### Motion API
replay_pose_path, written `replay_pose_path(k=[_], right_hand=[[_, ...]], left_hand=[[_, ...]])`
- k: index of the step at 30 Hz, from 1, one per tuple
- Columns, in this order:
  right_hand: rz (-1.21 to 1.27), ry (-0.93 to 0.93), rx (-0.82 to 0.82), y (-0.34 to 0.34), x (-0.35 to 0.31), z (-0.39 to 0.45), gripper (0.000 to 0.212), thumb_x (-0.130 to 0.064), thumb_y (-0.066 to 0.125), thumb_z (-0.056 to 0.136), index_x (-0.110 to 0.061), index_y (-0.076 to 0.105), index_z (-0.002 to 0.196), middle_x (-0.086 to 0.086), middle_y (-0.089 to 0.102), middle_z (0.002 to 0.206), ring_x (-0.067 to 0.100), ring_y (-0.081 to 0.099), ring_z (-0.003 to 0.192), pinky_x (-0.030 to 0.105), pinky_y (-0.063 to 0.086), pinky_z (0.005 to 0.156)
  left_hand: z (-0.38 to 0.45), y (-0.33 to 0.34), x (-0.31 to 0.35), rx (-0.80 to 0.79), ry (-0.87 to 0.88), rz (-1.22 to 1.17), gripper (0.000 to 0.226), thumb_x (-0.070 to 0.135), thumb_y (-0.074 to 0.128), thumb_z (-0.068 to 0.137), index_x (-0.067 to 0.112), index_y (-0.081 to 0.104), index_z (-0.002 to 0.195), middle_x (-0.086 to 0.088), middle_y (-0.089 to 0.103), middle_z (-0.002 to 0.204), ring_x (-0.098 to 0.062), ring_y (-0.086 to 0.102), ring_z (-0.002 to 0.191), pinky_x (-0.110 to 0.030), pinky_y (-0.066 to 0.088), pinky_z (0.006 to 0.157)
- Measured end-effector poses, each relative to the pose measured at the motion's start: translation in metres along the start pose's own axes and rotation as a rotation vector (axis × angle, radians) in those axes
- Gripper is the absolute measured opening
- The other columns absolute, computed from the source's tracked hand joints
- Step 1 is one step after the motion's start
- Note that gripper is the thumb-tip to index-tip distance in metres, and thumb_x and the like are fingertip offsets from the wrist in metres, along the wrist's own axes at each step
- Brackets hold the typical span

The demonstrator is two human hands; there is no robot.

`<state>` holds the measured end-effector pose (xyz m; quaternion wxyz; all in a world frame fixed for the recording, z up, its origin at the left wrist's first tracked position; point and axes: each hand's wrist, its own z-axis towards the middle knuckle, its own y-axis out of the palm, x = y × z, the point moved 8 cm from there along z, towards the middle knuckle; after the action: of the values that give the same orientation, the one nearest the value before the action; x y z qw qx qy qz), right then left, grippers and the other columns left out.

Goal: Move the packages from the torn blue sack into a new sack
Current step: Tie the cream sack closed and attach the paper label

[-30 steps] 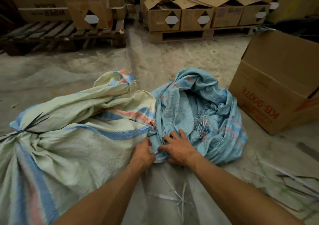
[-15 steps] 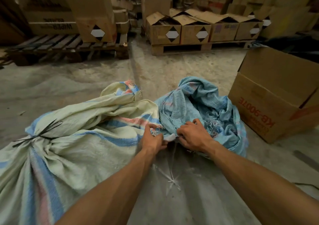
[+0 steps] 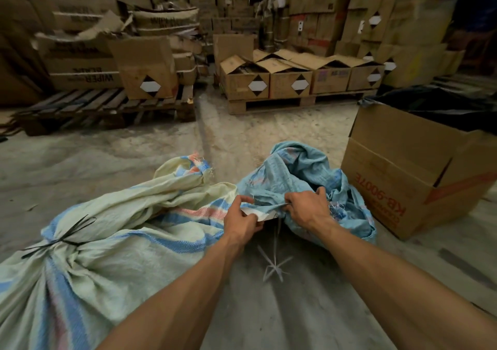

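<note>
The crumpled sack (image 3: 295,172) is pale blue with faint pink stripes. The tied sack (image 3: 107,242) is cream, banded blue and pink-red. The box (image 3: 408,183) is brown with red lettering.

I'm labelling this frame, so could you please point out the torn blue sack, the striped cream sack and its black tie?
torn blue sack (image 3: 293,169): head view, crumpled upper folds.
striped cream sack (image 3: 113,255): head view, bulging middle.
black tie (image 3: 63,238): head view, knot at neck.

1. An open cardboard box (image 3: 411,177) printed "KB-9007E" is sitting on the concrete floor (image 3: 269,132).
2. A wooden pallet (image 3: 301,103) is carrying a row of open cartons (image 3: 291,81) with diamond labels.
3. Another pallet (image 3: 107,107) is bearing a labelled carton (image 3: 146,70).
4. Stacked boxes (image 3: 309,13) are filling the background.
5. Pale strapping scraps (image 3: 273,266) are lying on the floor.
</note>
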<state>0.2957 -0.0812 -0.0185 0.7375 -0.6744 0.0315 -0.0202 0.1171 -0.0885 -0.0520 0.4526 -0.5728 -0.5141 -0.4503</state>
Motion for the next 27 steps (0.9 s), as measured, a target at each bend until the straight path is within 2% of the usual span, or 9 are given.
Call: replay_pose_path(k=[5, 10, 12, 14, 18, 20, 22, 24, 27], right_hand=[[0.114, 0.122, -0.073, 0.001, 0.019, 0.001, 0.016, -0.041, 0.059, 0.09, -0.026, 0.06, 0.085, -0.001, 0.064, 0.089, 0.026, 0.06, 0.1, 0.052, 0.023, 0.104], [0.119, 0.159, 0.001, -0.009, 0.017, -0.001, 0.014, -0.041, 0.059, 0.089, -0.028, 0.062, 0.086, -0.002, 0.067, 0.093, 0.024, 0.061, 0.099, 0.05, 0.025, 0.101], [0.169, 0.084, -0.038, -0.007, 0.006, 0.0, 0.007, -0.033, 0.06, 0.085, -0.034, 0.06, 0.093, -0.003, 0.065, 0.1, 0.023, 0.058, 0.105, 0.047, 0.026, 0.097], [0.244, -0.072, -0.153, 0.0, -0.013, -0.003, 0.022, -0.028, 0.061, 0.082, -0.04, 0.061, 0.1, -0.006, 0.06, 0.102, 0.019, 0.05, 0.108, 0.042, 0.025, 0.09], [0.271, -0.274, -0.169, 0.003, -0.043, -0.005, 0.026, -0.049, 0.062, 0.083, -0.042, 0.066, 0.108, -0.009, 0.054, 0.113, 0.014, 0.036, 0.111, 0.041, 0.021, 0.094], [0.234, -0.302, -0.178, 0.008, -0.053, -0.005, 0.024, -0.051, 0.063, 0.083, -0.037, 0.07, 0.102, -0.011, 0.064, 0.106, 0.013, 0.046, 0.106, 0.039, 0.021, 0.088], [0.228, -0.303, -0.172, 0.011, -0.058, -0.004, 0.019, -0.046, 0.064, 0.084, -0.032, 0.071, 0.095, -0.011, 0.07, 0.096, 0.014, 0.056, 0.098, 0.039, 0.024, 0.088], [0.276, -0.246, -0.153, 0.013, -0.056, -0.002, 0.016, -0.046, 0.065, 0.084, -0.032, 0.071, 0.091, -0.012, 0.07, 0.094, 0.013, 0.058, 0.099, 0.043, 0.027, 0.092], [0.334, -0.131, -0.165, 0.015, -0.047, 0.003, 0.015, -0.047, 0.069, 0.082, -0.033, 0.071, 0.089, -0.013, 0.071, 0.096, 0.012, 0.058, 0.102, 0.04, 0.026, 0.088]], left_hand=[[-0.009, 0.008, 0.007, -0.051, 0.098, 0.056, 0.043, -0.013, 0.05, 0.079, 0.027, 0.057, 0.092, -0.013, 0.055, 0.088, -0.035, 0.064, 0.093, -0.041, 0.061, 0.073], [-0.014, 0.009, 0.021, -0.094, 0.227, 0.185, 0.037, -0.009, 0.052, 0.083, 0.024, 0.057, 0.097, -0.002, 0.054, 0.087, -0.018, 0.058, 0.076, -0.041, 0.061, 0.075], [-0.01, 0.001, 0.019, -0.05, 0.194, 0.166, 0.036, -0.006, 0.053, 0.083, 0.027, 0.056, 0.096, -0.004, 0.058, 0.089, -0.021, 0.062, 0.08, -0.045, 0.06, 0.077], [-0.008, -0.008, 0.016, -0.022, 0.17, 0.172, 0.034, -0.003, 0.055, 0.083, 0.027, 0.053, 0.101, -0.006, 0.061, 0.087, -0.026, 0.066, 0.085, -0.047, 0.059, 0.079], [-0.009, -0.018, 0.012, -0.011, 0.203, 0.262, 0.039, 0.002, 0.062, 0.076, 0.026, 0.052, 0.104, -0.002, 0.057, 0.073, -0.031, 0.064, 0.073, -0.047, 0.057, 0.073], [-0.014, -0.021, 0.014, -0.009, 0.239, 0.298, 0.04, -0.002, 0.061, 0.078, 0.023, 0.052, 0.108, 0.0, 0.052, 0.07, -0.022, 0.056, 0.066, -0.042, 0.053, 0.068], [-0.015, -0.025, 0.016, -0.02, 0.288, 0.344, 0.042, -0.005, 0.058, 0.078, 0.022, 0.053, 0.111, -0.001, 0.049, 0.069, -0.018, 0.051, 0.066, -0.043, 0.052, 0.069], [-0.017, -0.029, 0.016, -0.071, 0.314, 0.365, 0.044, -0.006, 0.058, 0.079, 0.023, 0.056, 0.111, -0.006, 0.051, 0.072, -0.018, 0.053, 0.067, -0.044, 0.056, 0.071], [-0.016, -0.035, 0.008, -0.128, 0.274, 0.287, 0.041, -0.008, 0.057, 0.083, 0.027, 0.056, 0.105, -0.014, 0.052, 0.082, -0.02, 0.058, 0.072, -0.045, 0.061, 0.072]])
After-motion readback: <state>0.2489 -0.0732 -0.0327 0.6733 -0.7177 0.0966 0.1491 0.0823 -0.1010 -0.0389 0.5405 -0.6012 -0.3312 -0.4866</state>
